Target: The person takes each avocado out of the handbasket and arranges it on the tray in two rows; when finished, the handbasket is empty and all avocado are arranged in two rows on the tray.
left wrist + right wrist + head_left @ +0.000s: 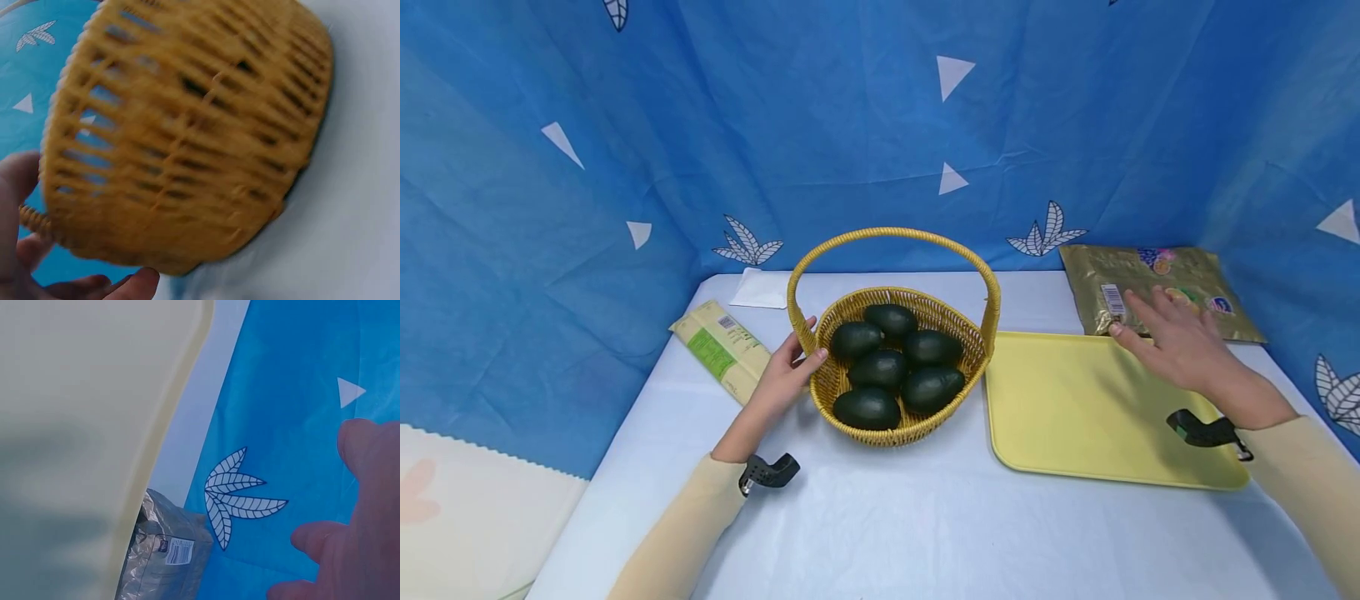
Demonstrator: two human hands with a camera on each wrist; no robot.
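A yellow woven basket [901, 435] with a tall arched handle stands mid-table, holding several dark green avocados [880, 369]. My left hand [786, 375] grips its left side where the handle meets the rim, thumb in front and a finger behind the handle. In the left wrist view, the basket wall [187, 137] fills most of the frame, and the fingertips [142, 284] lie by its lower edge. My right hand [1187, 350], fingers spread and holding nothing, hovers over the far part of a yellow tray [1075, 417], near a gold foil bag [1093, 283].
A cream and green packet [722, 350] lies left of the basket, with a white packet [762, 288] behind it. A blue patterned cloth [880, 125] walls the back and sides of the white table [880, 525]. The tray sits directly right of the basket.
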